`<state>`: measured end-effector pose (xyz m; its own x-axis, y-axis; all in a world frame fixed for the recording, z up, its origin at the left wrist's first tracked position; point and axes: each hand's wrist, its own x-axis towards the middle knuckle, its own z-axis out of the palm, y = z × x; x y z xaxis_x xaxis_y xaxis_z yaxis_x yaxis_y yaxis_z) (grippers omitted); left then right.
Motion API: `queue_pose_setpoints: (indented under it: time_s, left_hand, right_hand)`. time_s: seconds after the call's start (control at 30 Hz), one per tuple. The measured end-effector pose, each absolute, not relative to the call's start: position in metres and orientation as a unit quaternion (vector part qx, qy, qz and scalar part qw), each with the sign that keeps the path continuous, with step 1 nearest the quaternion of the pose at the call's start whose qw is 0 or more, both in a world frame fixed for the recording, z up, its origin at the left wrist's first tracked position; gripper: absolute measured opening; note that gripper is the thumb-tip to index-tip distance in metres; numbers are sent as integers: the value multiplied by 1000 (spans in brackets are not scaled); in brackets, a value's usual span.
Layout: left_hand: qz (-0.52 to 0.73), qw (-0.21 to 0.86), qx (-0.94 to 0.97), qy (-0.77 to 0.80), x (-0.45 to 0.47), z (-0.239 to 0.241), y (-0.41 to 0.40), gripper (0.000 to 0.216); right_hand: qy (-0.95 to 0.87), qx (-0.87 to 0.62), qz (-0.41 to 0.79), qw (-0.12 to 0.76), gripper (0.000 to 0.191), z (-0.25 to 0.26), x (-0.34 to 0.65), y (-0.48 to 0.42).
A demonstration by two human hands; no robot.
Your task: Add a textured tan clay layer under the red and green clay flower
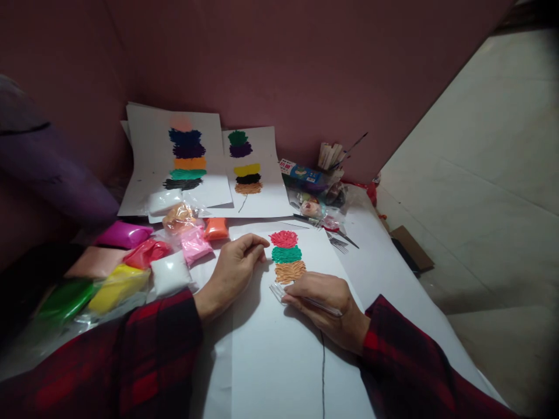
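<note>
My right hand (325, 302) grips a clear plastic fork (276, 293), its tines just below a wavy tan clay band (290, 272). On the white sheet of paper (271, 361), that band lies under a green clay band (286, 254) and a textured red clay patch (283, 238). My left hand (233, 270) is at the sheet's left side, just left of the clay, with fingers curled and pressed together; whatever may be inside them is hidden. A dark drawn line (323, 372) runs down the sheet below my right hand.
Colourful clay packets, including a yellow one (120, 288) and a white one (170, 274), lie to the left. Behind, sheets with coloured bands (213, 128) lean against the wall. A blue package (301, 173), brush (356, 145) and another fork (338, 244) are at the back right.
</note>
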<state>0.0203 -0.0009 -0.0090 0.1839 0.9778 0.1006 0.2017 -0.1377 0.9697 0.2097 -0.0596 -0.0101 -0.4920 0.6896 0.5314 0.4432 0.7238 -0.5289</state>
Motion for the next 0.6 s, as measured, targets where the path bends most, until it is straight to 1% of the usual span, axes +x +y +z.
queue_pose_setpoints:
  time_s: [0.17,0.37,0.47,0.6]
  left_hand:
    - [431,461,620,466,20,-9,0,15]
    - [396,473,662,426,18,-6,-3,17]
    - [372,437,724,383,15,-6,-5,14]
    - [307,328,815,366,11,-4,-7,16]
  right_hand:
    - [-858,-319,135,380,12,-11,210,-58]
    - [-889,-275,21,366,6,-13,214,-62]
    - [-895,-267,-7,356,4,-11,214,-65]
    - [-895,-255,-1,366,2,-10,216,-68]
